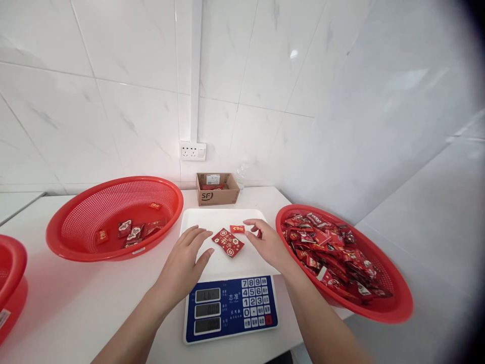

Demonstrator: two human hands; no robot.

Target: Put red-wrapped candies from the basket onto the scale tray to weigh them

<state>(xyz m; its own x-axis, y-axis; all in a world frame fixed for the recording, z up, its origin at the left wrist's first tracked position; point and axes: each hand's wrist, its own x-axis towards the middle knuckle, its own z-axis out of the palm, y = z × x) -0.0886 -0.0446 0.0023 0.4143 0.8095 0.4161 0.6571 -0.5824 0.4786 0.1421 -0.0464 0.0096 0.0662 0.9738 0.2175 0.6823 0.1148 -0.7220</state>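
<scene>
A small red packet lies on the white pan of a scale, towards its far side. Just beside it, nearer the person, a larger red packet with pale flower shapes and gold characters lies at a slant.

The right hand reaches in from the right, thumb and forefinger parted at the small packet's right end; whether they touch it I cannot tell. The left hand is over the pan's left side, empty, fingers extended and thumb spread towards the larger packet.

The scale's blue panel faces the person, with three display windows on the left and a keypad on the right. Behind the pan stands an open cardboard box marked "SF", with red packets inside and some clear plastic beside it.

To the right, a red basket is heaped with red packets. To the left, a second red basket holds only a few, some clustered at the near side. Part of another red basket shows at the left edge. The scale rests on a white desk against a tiled wall with a socket.
</scene>
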